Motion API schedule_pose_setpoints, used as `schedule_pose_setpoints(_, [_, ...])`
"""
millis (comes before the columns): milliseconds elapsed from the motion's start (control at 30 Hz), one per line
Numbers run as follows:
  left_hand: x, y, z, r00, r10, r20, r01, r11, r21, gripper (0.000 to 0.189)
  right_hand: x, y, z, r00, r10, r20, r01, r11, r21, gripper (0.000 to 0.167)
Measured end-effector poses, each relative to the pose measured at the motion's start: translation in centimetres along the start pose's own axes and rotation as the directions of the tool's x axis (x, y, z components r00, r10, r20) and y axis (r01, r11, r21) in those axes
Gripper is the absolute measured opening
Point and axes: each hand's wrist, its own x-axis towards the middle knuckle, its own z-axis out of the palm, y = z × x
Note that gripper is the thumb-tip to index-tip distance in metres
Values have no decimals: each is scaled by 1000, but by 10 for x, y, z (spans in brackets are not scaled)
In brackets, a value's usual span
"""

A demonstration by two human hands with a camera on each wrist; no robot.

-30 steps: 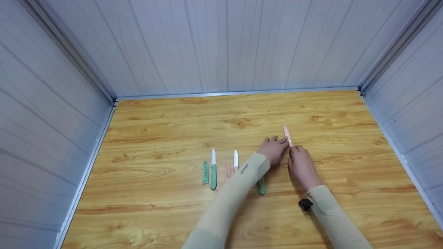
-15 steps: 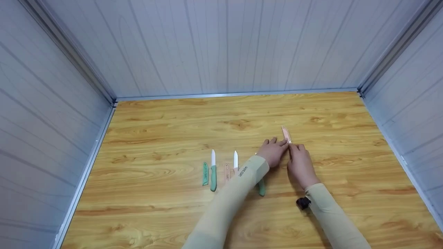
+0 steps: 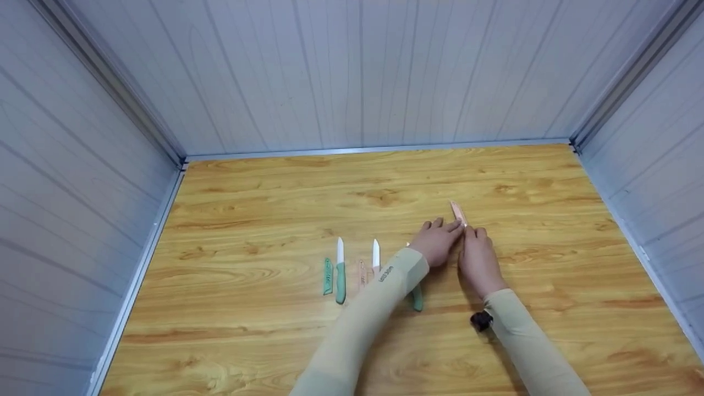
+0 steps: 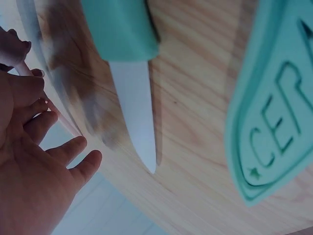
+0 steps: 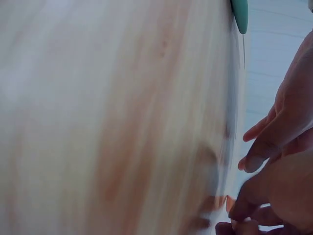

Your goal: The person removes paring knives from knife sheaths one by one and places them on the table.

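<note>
Right of the middle in the head view, my left hand [image 3: 437, 243] pinches a pink knife sheath [image 3: 457, 210] near its lower end. Its other fingers are spread, as the left wrist view also shows. Just below, my right hand [image 3: 480, 261] grips a pink knife by its handle, largely hidden by the fingers. A small white bit of the blade [image 3: 465, 224] shows between the hands, in line with the sheath. Beside the left hand lie a green-handled knife [image 4: 134, 110] with a white blade and a green sheath [image 4: 274, 122], both close to the left wrist camera.
On the wooden table [image 3: 247, 209], left of the left forearm, lie a green sheath [image 3: 328, 276], a green knife [image 3: 340, 278], a pink sheath [image 3: 362, 272] and a pink knife [image 3: 376, 254]. The left sleeve [image 3: 363, 324] partly covers this row. Panelled walls [image 3: 352, 77] enclose the table.
The right hand has shifted slightly forward toward the sheath, its fingertips now closer to the left hand's. The sheath has tilted a little; the left hand has barely moved.
</note>
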Motion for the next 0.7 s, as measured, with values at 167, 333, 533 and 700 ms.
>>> schedule_pose_setpoints(167, [-1,1,0,1000,19,-14,-19,1000,1,52,-3,1,-2,1000,-16,-3,16,1000,-15,49])
schedule_pose_setpoints(333, [-5,1,-1,995,59,-83,-57,998,26,54,-8,0,-4,999,-28,-18,29,1000,8,57])
schedule_pose_setpoints(533, [-13,0,0,976,106,-190,-92,992,83,54,-13,-5,-9,997,-66,-51,66,998,8,61])
schedule_pose_setpoints(700, [-21,-1,1,962,117,-246,-95,991,97,52,-16,-9,-12,991,-106,-83,110,993,50,53])
